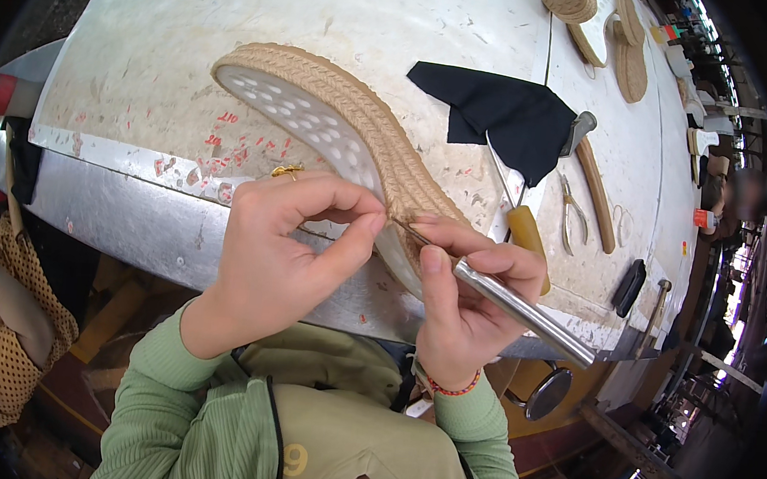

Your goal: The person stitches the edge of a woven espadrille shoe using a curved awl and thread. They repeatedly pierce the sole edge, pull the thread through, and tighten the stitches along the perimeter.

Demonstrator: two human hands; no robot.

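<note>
A scuffed white worktop stretches far; at its near metal edge the left hand pinches a sole, the right hand grips a steel tool. Pliers lie right.

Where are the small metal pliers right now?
In the head view, the small metal pliers lie on the white worktable to the person's right, between the yellow-handled awl and the curved wooden hammer handle, just below the black cloth piece.
</note>
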